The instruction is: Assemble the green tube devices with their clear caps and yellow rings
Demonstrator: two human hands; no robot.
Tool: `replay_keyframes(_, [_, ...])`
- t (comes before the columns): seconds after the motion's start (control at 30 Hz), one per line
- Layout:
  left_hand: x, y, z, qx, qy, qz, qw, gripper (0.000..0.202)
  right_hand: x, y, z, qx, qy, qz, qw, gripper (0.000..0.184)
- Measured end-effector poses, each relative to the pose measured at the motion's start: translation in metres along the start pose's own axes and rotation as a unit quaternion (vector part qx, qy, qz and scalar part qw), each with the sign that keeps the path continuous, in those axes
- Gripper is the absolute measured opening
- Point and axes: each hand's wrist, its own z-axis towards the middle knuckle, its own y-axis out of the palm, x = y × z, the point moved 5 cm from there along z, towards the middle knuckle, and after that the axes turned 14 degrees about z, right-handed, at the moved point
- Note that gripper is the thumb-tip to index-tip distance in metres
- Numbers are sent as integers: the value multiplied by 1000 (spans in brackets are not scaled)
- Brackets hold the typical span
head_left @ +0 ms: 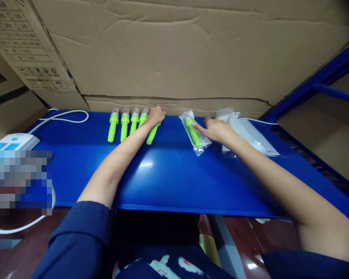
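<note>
Several bright green tools with clear caps (124, 124) lie side by side at the back of the blue table (168, 178). My left hand (156, 115) rests closed on the upper end of the rightmost green tool (152, 133) in that row. My right hand (215, 129) lies on the table with a finger stretched out, touching a green tool sealed in a clear plastic bag (194, 132). Under and behind that hand lie more clear plastic bags (250, 131).
Large cardboard boxes (174, 54) stand against the table's back edge. A white power strip (13, 141) with a white cable (64, 115) sits at the left. A blue shelf frame (328, 73) rises at the right. The table's front edge runs just above my lap.
</note>
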Motion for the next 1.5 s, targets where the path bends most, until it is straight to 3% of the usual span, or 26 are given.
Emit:
replay_keyframes(0.1, [-1,-1,-11,3,-105,31,994,37,-14,17,19,-45,1,15,999,70])
replay_keyframes(0.17, [11,-12,-19,53,-77,64,994,37,-17,24,26,-61,-9,34,998,60])
replay_keyframes(0.23, [28,-23,-27,85,0,111,990,41,-20,27,25,-61,-41,66,995,52])
replay_keyframes(0.3, [48,-29,-33,57,117,135,982,43,-23,27,18,-48,-80,96,991,49])
replay_keyframes(0.37, [59,-32,-37,16,179,135,974,41,-24,27,7,-30,-102,119,987,48])
replay_keyframes(0.5, [66,-33,-36,-19,196,123,973,38,-18,27,-12,-9,-98,167,981,48])
replay_keyframes(0.63, [79,-37,-41,-1,180,150,972,37,-12,25,-16,12,-80,215,973,53])
replay_keyframes(0.8, [100,-48,-52,15,188,179,966,36,-13,23,-15,31,-81,244,966,45])
replay_keyframes(0.9, [89,-52,-48,18,163,164,973,34,-12,24,-18,23,-91,254,963,46])
replay_keyframes(1.07, [49,-51,-37,28,78,90,992,25,-9,22,-31,31,-149,260,954,53])
replay_keyframes(1.13, [45,-53,-34,72,110,-1,991,22,-7,21,-36,41,-163,260,951,55])
replay_keyframes(1.2, [48,-54,-32,80,166,-112,977,21,-5,21,-39,37,-173,256,950,59])
replay_keyframes(1.3, [53,-50,-27,-44,196,-239,950,18,-3,23,-42,31,-196,233,952,62])
replay_keyframes(1.4, [55,-48,-28,-186,190,-286,920,21,-2,25,-45,23,-221,201,954,63])
replay_keyframes(1.5, [55,-52,-31,-242,201,-275,909,25,-3,25,-49,18,-233,183,955,65])
